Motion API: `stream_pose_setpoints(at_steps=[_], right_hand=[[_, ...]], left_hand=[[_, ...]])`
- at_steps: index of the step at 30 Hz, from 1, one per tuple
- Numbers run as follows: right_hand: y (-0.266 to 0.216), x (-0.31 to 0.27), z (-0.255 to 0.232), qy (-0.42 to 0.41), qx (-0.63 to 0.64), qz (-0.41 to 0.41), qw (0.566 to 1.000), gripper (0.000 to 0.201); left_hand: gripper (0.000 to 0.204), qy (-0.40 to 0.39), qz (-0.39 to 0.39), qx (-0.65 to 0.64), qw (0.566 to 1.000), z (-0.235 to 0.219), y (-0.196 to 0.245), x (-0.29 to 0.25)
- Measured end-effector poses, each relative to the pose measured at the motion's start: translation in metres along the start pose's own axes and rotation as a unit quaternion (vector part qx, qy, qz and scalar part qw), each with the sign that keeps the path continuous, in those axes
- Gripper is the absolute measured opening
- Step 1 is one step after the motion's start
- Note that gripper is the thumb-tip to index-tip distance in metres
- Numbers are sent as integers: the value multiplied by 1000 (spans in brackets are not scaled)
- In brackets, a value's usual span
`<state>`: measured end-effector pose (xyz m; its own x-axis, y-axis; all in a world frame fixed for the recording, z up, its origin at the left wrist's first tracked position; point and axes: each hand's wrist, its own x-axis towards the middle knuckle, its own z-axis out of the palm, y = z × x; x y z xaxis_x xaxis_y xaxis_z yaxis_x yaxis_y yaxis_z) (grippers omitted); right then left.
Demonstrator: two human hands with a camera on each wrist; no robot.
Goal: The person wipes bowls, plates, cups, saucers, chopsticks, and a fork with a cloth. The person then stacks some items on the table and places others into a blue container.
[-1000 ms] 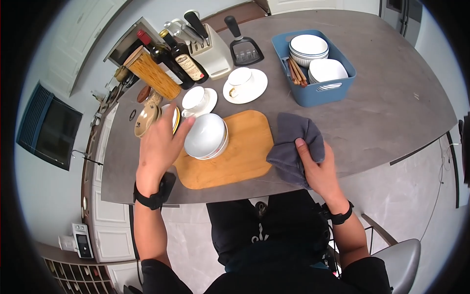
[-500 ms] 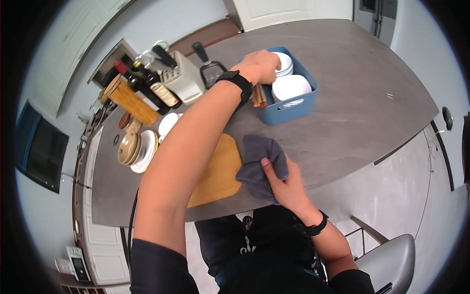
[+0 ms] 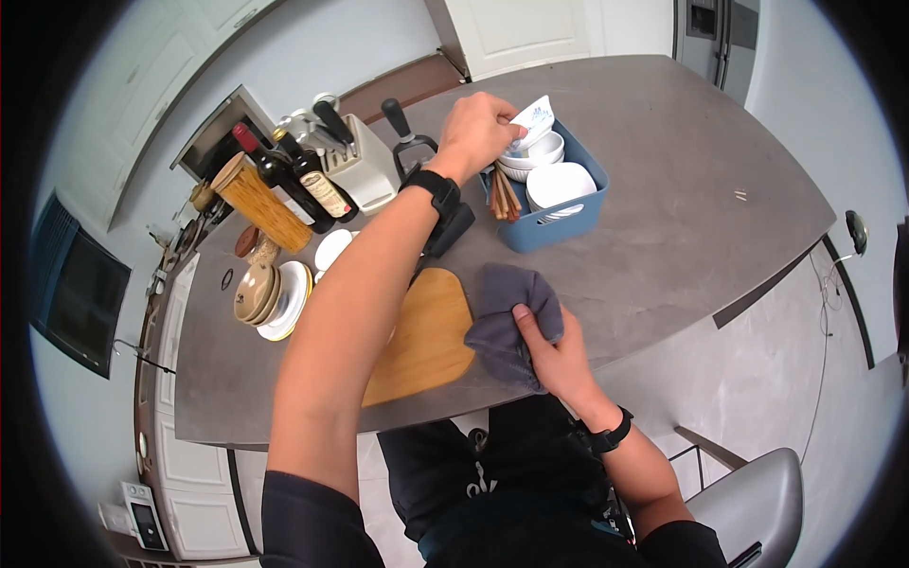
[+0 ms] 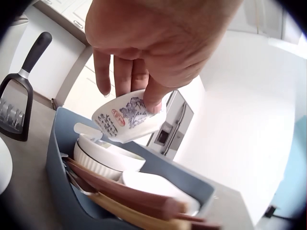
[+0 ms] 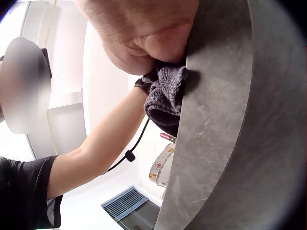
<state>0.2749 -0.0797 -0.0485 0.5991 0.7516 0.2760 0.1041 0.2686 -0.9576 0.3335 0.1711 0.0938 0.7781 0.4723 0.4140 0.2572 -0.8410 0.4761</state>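
Observation:
Above the blue bin [image 3: 559, 230], the left hand [image 3: 480, 133] pinches a small white bowl with blue painted decoration [image 3: 536, 121] by its rim. In the left wrist view that bowl [image 4: 130, 117] is tilted, over the stacked white bowls [image 4: 108, 155], with the thumb of the left hand [image 4: 158, 43] on its side. The right hand [image 3: 559, 358] grips a dark grey cloth [image 3: 511, 312] beside the wooden board [image 3: 431, 341]. In the right wrist view the cloth [image 5: 165, 98] hangs below the right hand [image 5: 144, 33] at the table surface.
White square bowls [image 3: 561, 185] and wooden-handled cutlery [image 3: 504, 197] share the bin. Left of the board stand brown bowls [image 3: 256, 292], white plates [image 3: 289, 312], a pasta jar [image 3: 260, 210], bottles [image 3: 320, 189] and a knife block [image 3: 374, 170]. The left forearm hides part of the board.
The left hand went from beside the bowls on the board to the bin, then lifted the small decorated bowl. The right hand keeps its grip on the cloth. The head view shifted.

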Motion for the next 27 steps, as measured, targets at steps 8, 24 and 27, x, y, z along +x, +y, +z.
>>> stream_pose_setpoints(at_steps=[8,24,27], right_hand=[[5,-13,1,106,332,84,934,47],[-90,-45,101,-192,-256,-320,892,44],[-95,-29,98,-186,120,115,968,37]], left_hand=[[29,110,-22,-390,914,-76,19,-150],[38,-44,-115,-346,930,-88,42,-407],[30,-36,-109,-413,903,-104,48,-411]])
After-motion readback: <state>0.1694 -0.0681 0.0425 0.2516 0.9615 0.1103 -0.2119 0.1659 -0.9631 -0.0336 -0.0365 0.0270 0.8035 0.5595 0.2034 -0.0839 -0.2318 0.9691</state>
